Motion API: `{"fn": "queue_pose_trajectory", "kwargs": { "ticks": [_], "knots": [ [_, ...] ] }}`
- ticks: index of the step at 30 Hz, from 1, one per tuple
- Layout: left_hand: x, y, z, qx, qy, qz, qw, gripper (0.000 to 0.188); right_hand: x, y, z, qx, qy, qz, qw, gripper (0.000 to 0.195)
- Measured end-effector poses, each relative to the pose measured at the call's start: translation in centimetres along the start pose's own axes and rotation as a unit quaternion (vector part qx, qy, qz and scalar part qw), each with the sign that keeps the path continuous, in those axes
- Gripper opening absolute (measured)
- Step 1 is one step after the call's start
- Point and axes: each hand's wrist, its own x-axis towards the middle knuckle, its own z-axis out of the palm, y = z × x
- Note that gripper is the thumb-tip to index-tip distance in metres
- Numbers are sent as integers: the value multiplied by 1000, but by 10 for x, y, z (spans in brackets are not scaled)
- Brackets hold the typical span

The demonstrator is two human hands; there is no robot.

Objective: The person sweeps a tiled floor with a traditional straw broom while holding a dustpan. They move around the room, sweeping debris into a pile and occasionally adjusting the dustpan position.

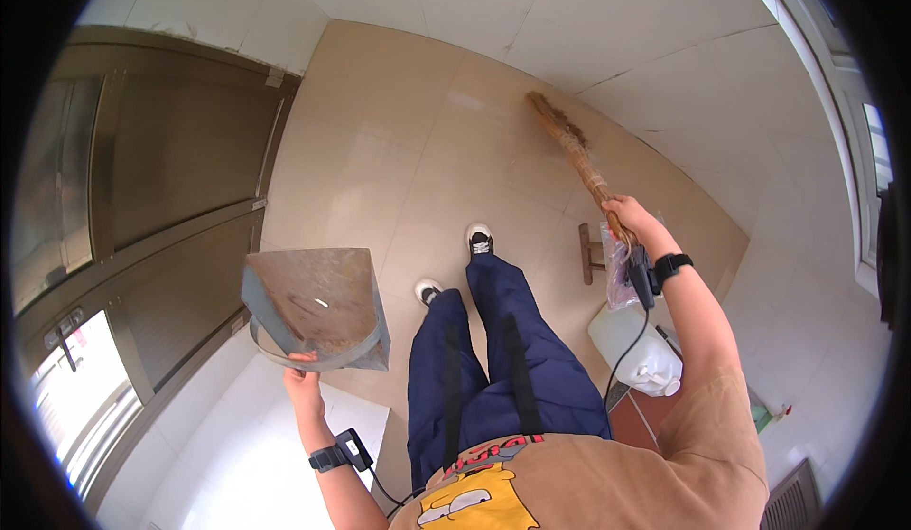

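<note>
My left hand (303, 377) grips the curved metal handle of a worn metal dustpan (334, 284), held out to the left of my legs. A small white scrap (322, 303) and brownish dirt show on the pan's inner face. My right hand (632, 215) is closed around the handle of a straw broom (582, 163). The broom stretches away from me, its bristle end near the foot of the far wall. Whether the bristles touch the floor I cannot tell.
Beige tile floor (349, 174) runs up to white walls. At the left stands a brown metal door (192, 124). On the right are a small wooden stool (586, 254), a clear plastic bag (618, 288) and a whitish plastic jug (630, 348). Cables hang from both wrist straps.
</note>
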Motion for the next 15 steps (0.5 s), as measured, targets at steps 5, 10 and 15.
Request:
{"fn": "queue_pose_trajectory", "kwargs": {
  "ticks": [5, 10, 15],
  "knots": [
    [11, -45, -42, -12, -13, -24, 1000, 14, 40, 26, 64, 46, 39, 8, 998, 25],
    [21, -73, -93, 3, -31, -10, 999, 15, 25, 64, 205, 71, 24, 26, 997, 27],
    [28, -103, -145, 19, -47, 25, 998, 15, -9, 102, 329, 109, -57, 67, 990, 23]
  ]
}}
